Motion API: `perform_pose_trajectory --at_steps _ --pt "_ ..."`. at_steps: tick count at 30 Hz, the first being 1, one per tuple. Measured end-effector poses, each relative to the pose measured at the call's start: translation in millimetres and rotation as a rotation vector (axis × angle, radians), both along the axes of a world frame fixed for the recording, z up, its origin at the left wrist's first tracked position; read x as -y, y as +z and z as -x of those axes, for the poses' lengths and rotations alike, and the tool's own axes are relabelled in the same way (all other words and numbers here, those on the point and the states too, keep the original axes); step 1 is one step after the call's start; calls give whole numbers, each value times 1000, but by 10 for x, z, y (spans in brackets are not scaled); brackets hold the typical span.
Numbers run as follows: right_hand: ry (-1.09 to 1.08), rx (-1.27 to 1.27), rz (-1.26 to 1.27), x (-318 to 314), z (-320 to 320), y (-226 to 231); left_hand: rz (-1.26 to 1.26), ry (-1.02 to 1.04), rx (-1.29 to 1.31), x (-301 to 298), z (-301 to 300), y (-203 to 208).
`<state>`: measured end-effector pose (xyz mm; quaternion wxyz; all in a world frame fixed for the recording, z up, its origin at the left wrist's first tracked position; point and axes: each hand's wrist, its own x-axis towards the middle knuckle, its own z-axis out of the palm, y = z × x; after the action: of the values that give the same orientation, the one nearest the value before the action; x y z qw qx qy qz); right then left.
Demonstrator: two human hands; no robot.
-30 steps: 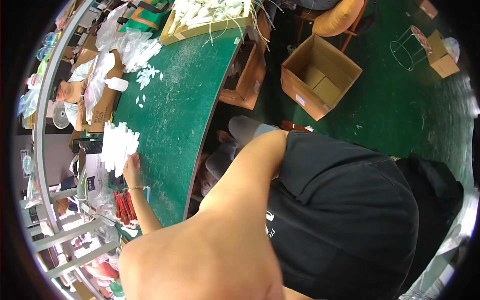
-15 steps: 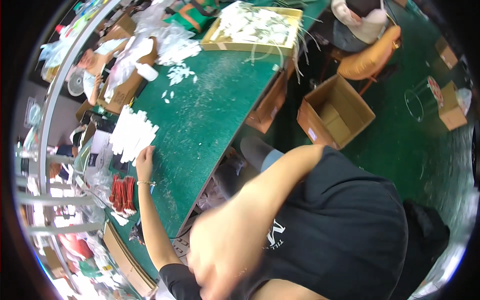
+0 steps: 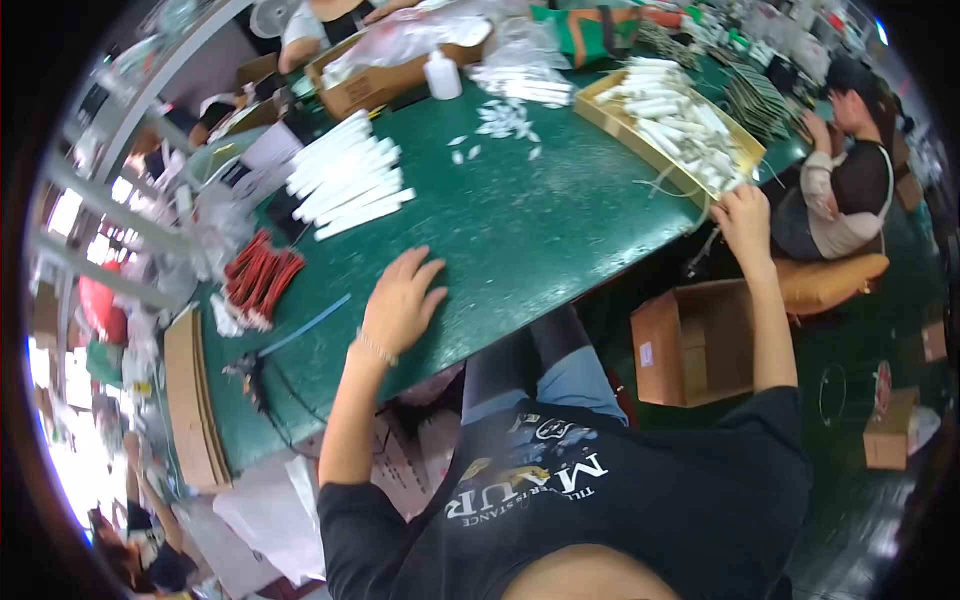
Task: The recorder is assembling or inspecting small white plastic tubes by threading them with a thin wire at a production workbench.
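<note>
nearest me, my left hand (image 3: 398,305) lies palm down near the front edge of the green table (image 3: 520,250), fingers loosely spread and holding nothing that i can see. past that edge, my legs are under the tabletop, and to their right an open cardboard box (image 3: 660,350) sits on the floor below it, just beside my right forearm. between my hands a broad bare stretch of green gives room to slide either way; on the left, a thin blue tube (image 3: 305,325) and a bundle of red wires (image 3: 262,278) narrow it. my right hand (image 3: 745,212) is at the near corner of the yellow tray (image 3: 640,147), fingers curled in; i cannot tell whether they grip the rim or a piece in it. the tray, heaped with white tubes (image 3: 660,105), stands by the table's front edge, pale cords hanging over its side. farther off are the stacked white sticks (image 3: 345,180), small white leaf-shaped pieces (image 3: 505,120), a white bottle (image 3: 442,76) and, beyond the tray, a seated co-worker (image 3: 855,175). half a second ago my left hand was at the sticks and my right was a blur close before me; now both are apart from there.
</note>
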<state>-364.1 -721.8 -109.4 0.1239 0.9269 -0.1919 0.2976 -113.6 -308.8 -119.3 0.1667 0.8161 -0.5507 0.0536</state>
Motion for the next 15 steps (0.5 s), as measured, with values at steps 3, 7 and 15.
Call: perform_pose_trajectory --at_steps 3,7,15 --pt "102 45 -21 99 -11 -7 74 -2 -101 117 276 2" --pt "137 62 -75 95 -32 11 109 0 -158 236 365 -68" --pt "295 -15 -285 -418 -368 64 126 148 -283 314 381 -38"
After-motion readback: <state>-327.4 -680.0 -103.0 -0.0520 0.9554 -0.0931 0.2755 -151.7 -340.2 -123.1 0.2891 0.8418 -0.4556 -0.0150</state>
